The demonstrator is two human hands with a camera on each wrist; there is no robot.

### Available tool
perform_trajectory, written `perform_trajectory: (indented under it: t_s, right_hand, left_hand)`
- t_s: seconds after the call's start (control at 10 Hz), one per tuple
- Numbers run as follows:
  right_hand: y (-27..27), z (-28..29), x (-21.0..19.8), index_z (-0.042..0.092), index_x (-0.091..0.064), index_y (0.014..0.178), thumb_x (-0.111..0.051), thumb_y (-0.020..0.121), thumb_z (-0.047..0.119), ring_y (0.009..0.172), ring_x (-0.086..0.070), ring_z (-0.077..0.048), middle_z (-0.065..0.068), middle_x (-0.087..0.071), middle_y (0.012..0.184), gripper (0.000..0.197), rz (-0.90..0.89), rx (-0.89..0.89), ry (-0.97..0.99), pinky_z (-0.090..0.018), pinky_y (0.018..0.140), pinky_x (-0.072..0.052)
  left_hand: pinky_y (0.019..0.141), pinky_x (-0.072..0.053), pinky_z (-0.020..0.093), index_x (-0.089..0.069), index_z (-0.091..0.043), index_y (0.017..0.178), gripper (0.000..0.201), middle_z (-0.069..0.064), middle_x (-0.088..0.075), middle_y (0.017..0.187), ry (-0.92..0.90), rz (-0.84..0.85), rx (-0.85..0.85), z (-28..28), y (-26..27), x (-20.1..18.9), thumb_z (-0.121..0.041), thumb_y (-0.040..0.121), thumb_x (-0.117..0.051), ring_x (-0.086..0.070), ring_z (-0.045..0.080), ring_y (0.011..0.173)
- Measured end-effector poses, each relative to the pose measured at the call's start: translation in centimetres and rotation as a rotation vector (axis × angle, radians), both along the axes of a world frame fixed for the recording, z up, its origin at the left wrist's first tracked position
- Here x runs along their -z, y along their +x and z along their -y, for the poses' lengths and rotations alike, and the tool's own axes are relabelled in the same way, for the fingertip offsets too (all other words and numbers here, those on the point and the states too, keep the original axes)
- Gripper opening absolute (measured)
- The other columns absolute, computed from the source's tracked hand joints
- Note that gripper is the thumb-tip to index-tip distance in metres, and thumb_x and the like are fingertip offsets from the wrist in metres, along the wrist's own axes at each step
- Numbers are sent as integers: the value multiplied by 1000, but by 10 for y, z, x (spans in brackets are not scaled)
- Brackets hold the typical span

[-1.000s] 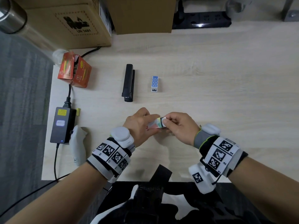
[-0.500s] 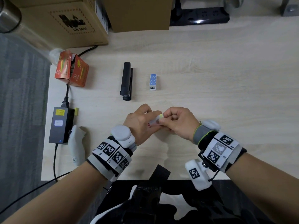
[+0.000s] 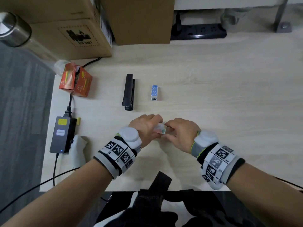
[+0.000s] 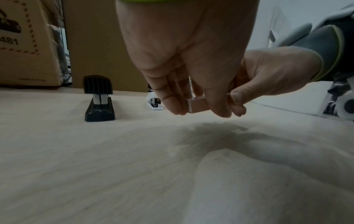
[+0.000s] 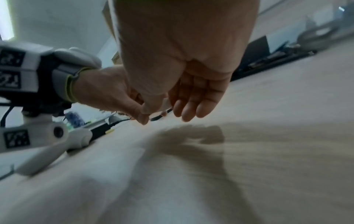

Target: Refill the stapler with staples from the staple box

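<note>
The small staple box (image 3: 161, 130) is held just above the table between both hands, near the front middle. My left hand (image 3: 156, 127) grips its left end; in the left wrist view the fingers and thumb of that left hand (image 4: 199, 111) curl round the pinkish staple box (image 4: 197, 104). My right hand (image 3: 167, 131) pinches the box's right end with thumb and forefinger. In the right wrist view the right hand (image 5: 166, 116) hides most of the box. The black stapler (image 3: 128, 91) lies closed on the table beyond the hands.
A small blue-dotted stapler (image 3: 154, 92) lies right of the black one. An orange carton (image 3: 75, 82) and a power adapter (image 3: 63, 134) with its cable sit at the left edge. Cardboard boxes (image 3: 72, 30) and a power strip (image 3: 198, 32) line the back.
Both hands stay together on the staple box in the same spot. The right hand's fingers have shifted on the box's right end, so the coloured end shows again.
</note>
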State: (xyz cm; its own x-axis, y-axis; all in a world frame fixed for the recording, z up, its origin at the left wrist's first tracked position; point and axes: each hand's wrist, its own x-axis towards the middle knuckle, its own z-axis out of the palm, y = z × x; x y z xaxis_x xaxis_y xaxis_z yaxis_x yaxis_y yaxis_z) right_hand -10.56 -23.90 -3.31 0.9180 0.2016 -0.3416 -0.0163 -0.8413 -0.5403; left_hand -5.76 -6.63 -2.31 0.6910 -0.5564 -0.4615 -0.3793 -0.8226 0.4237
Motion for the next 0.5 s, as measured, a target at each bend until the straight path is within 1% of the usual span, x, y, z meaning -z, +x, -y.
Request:
perform_trajectory:
  t_s: [0.1, 0.2, 0.3, 0.4, 0.5]
  right_hand:
    - [5, 5, -2, 25, -62, 87, -61, 79, 51, 80, -58, -26, -1, -61, 82, 28, 17, 34, -24, -30, 62, -37]
    - [15, 18, -5, 20, -59, 74, -63, 75, 54, 72, -56, -24, 3, -60, 74, 34, -2, 227, -76, -31, 60, -41]
    - [31, 35, -7, 22, -62, 81, -63, 74, 56, 73, -59, -20, 10, -62, 73, 34, -45, 461, -87, -31, 65, -49]
    - [41, 39, -8, 24, -61, 92, -64, 73, 57, 80, -61, -21, 6, -67, 89, 38, -138, 484, -116, -33, 68, -51]
    - [46, 39, -12, 23, -54, 113, -62, 76, 57, 88, -60, -23, 0, -62, 107, 51, -112, 496, -133, -33, 72, -48]
  left_hand:
    - [81, -44, 35, -53, -22, 121, 41, -2, -59, 119, -67, 51, -54, -2, 1, 3, -39, 84, -63, -51, 24, 106]
    - [87, -45, 37, -54, -21, 124, 45, 1, -57, 125, -140, 130, -93, -12, 4, 10, -33, 82, -67, -53, 26, 109]
    - [96, -42, 40, -53, -16, 127, 50, 7, -50, 133, -47, 151, -64, -23, 5, 18, -33, 83, -67, -47, 30, 119]
    - [103, -38, 40, -46, -20, 132, 57, 5, -40, 142, 32, 141, -48, -30, 4, 22, -39, 82, -65, -36, 28, 130]
    - [116, -20, 40, -23, -30, 145, 74, 0, -16, 157, 122, 111, 8, -36, -3, 33, -49, 84, -59, -12, 26, 144]
